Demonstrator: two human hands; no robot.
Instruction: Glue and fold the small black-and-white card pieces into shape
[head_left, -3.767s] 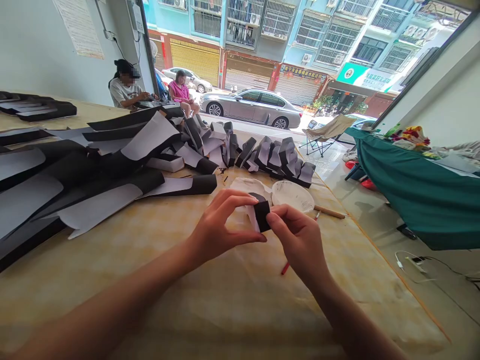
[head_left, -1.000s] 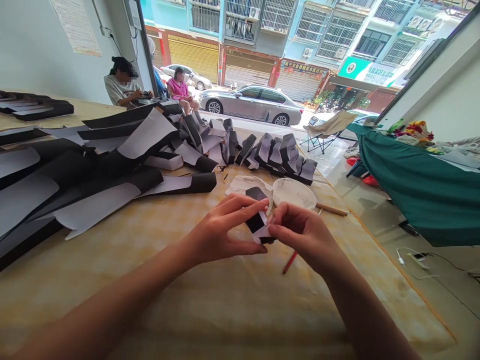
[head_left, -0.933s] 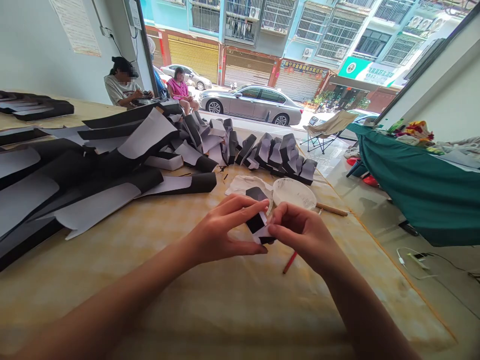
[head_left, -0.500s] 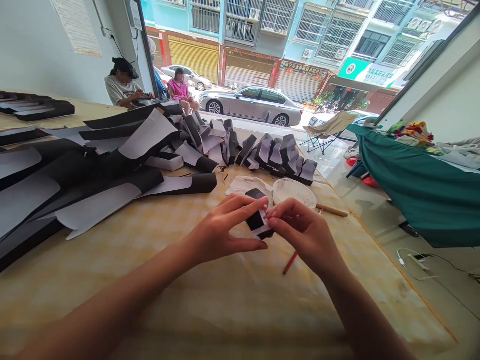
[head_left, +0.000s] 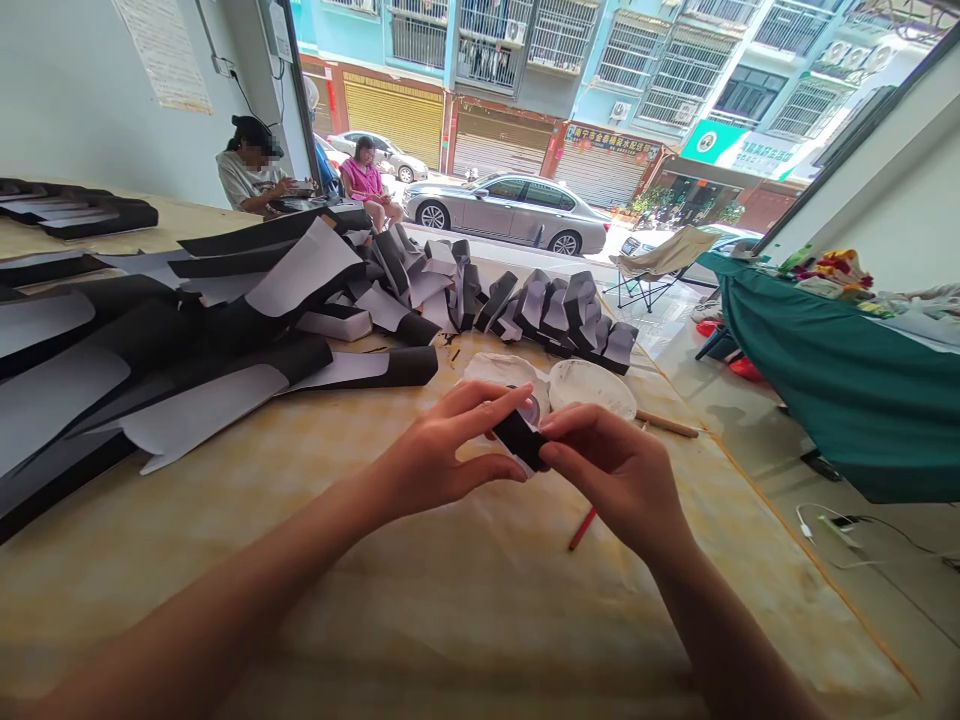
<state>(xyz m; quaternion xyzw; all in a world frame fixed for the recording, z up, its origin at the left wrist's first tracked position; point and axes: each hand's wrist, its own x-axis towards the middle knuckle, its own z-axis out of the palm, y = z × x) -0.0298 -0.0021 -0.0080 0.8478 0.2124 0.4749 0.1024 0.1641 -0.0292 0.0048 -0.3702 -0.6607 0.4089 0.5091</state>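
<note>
Piece of black-and-white sheet material (head_left: 517, 437), small, one: was held up between both hands above the table, its black face turned outward and a pale curved part showing behind. Left hand (head_left: 439, 450): thumb and fingers stood parted in a C, fingertips at the upper edge of the piece and thumb at the lower, with the piece gripped between them. Right hand (head_left: 622, 470): thumb and forefinger were closed in a pinch on the right end of the same piece, the other fingers curled. Red stick (head_left: 582, 530), slim, one: lay on the yellowish tablecloth (head_left: 420, 620), partly hidden by the right hand. White round dish (head_left: 592, 388), one: lay just beyond the hands, beside a pale crumpled sheet (head_left: 491, 369). Wooden rod (head_left: 669, 424), one: extended rightward from the dish. Folded pieces (head_left: 577, 297), black and white, several: stood bunched farther back. Long curved sheets (head_left: 217, 395), black and white, many: were heaped on the left. Persons, two: one in a dark cap (head_left: 253, 130) and one in a pink top (head_left: 364, 180) sat beyond the table.
</note>
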